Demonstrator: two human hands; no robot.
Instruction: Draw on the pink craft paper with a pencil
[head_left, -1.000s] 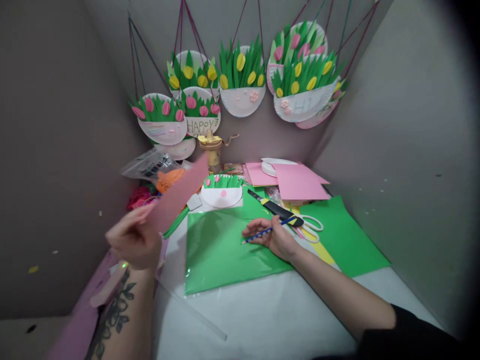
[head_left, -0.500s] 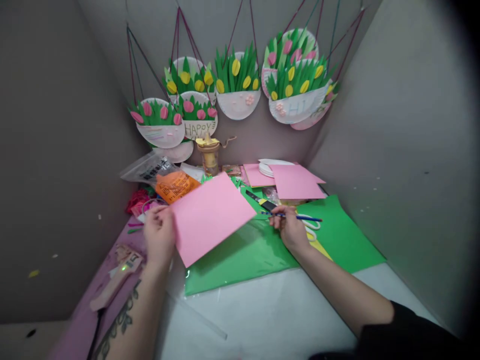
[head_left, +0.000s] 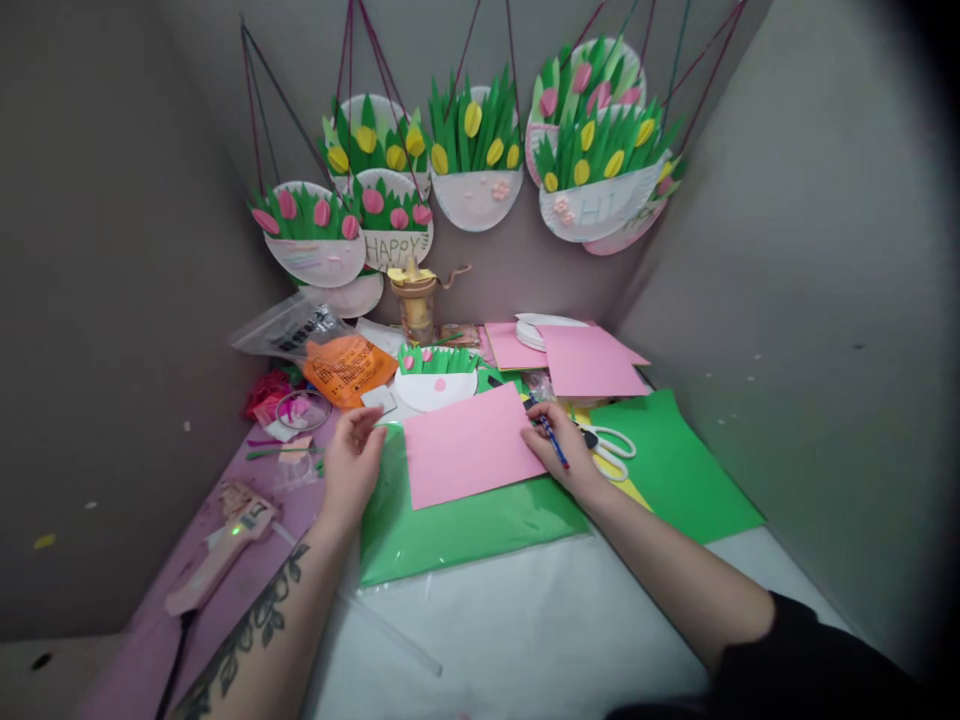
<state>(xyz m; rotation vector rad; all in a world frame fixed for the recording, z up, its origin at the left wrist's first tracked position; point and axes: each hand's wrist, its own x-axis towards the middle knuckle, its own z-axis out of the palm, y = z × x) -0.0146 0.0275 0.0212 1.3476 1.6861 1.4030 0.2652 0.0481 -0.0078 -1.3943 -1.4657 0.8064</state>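
A pink sheet of paper lies over a green pack in clear plastic. My left hand is just off the sheet's left edge, its fingers loosely bent and apart with nothing in them. My right hand holds a slim blue pencil, pointing down toward me, and its fingertips are at the sheet's right edge. Beyond the sheet stands a white half-plate basket with green paper grass and pink flowers. White-handled scissors lie beside my right hand.
A glue gun with a lit green light lies at left. Behind are an orange packet, a brown cup and more pink sheets. Green paper lies at right. Flower baskets hang on the back wall.
The pink sheet has come down and right, flatter onto the green pack. My left hand has let go of it. The pencil in my right hand has turned, and the half-plate basket is uncovered.
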